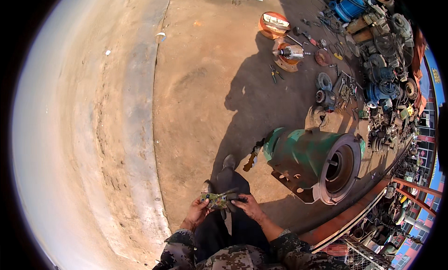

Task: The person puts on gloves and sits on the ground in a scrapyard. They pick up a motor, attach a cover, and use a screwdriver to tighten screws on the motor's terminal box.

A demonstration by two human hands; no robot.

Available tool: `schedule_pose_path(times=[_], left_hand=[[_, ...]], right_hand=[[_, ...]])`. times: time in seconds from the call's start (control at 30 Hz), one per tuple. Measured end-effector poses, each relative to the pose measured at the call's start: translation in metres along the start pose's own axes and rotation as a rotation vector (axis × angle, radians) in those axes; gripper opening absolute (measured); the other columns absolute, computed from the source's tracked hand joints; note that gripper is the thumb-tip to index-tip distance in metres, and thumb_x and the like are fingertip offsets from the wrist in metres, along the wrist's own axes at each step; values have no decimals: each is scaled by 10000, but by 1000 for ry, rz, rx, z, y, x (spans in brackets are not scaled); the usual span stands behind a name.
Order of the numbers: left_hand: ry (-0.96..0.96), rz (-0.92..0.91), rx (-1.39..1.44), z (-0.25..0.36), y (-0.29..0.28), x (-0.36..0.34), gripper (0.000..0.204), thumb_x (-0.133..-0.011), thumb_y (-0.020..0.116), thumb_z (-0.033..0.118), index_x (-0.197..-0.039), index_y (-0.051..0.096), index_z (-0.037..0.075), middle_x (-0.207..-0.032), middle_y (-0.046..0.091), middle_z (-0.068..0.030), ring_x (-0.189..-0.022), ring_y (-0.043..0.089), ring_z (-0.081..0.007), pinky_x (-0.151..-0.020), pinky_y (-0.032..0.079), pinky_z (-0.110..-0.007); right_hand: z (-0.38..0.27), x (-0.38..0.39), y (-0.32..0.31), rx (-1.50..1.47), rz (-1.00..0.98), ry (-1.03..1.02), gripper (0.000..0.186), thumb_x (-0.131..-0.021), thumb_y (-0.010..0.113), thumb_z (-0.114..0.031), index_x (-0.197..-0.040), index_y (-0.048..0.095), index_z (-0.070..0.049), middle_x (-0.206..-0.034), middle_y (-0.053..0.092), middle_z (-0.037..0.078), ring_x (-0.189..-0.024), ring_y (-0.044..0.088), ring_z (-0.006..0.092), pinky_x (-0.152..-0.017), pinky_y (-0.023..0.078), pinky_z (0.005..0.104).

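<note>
Standing on the dirt ground (205,97), you held a small camouflage-patterned cloth item (217,199), possibly a work glove, at waist height in front of your dark trousers. Your left hand (199,207) was closed on its left end, and your right hand (247,205) gripped its right end, where a dark strip stuck out. To my eye you were at the stage of readying or sorting that item, and the next move would call for a firm pinch on one edge while the other hand worked it open. Just to your right lay the big green motor housing (311,159), untouched. The item was too small and bunched to identify surely, your fingers hid its middle, and the scrap pile (382,78) blurred at the rim.
</note>
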State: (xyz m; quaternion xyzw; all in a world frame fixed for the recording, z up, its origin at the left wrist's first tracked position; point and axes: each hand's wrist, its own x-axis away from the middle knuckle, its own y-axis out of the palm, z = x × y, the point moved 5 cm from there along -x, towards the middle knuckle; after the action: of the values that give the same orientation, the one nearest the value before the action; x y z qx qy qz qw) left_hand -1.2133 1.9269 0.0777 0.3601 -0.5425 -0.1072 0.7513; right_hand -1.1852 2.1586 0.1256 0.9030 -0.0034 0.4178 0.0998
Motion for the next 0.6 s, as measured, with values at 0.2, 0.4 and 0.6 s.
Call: schedule_pose_path(times=[0.2,0.4,0.6], left_hand=[[215,313,112,67,15,-16,207,-1057,620,133,-1262,637,129,-1220,724,-63,-1070,705,-219,-912,566,-429],[260,564,14,90,23,-102,220,-1067,605,133,-1286,624,129,-1213,719,-41,-1049,700,-181,-848,562,-363],[327,664,-88,95,-49,-270,152,-1091,580,122,-1207,627,37,-1121,683,-41,-996,639,-116,-876,534,-276]], right_hand=[[-16,-122,17,-695,-203,144,225,-1010,689,-131,-1217,696,-43,-1117,743,50,-1034,707,178,-956,557,331],[8,-254,47,-909,-150,294,255,-1039,638,-119,-1287,609,-72,-1182,692,46,-1092,686,178,-975,569,371],[58,-375,32,-933,274,125,380,-1021,675,-88,-1351,509,2,-1259,650,100,-1139,664,195,-999,547,346]])
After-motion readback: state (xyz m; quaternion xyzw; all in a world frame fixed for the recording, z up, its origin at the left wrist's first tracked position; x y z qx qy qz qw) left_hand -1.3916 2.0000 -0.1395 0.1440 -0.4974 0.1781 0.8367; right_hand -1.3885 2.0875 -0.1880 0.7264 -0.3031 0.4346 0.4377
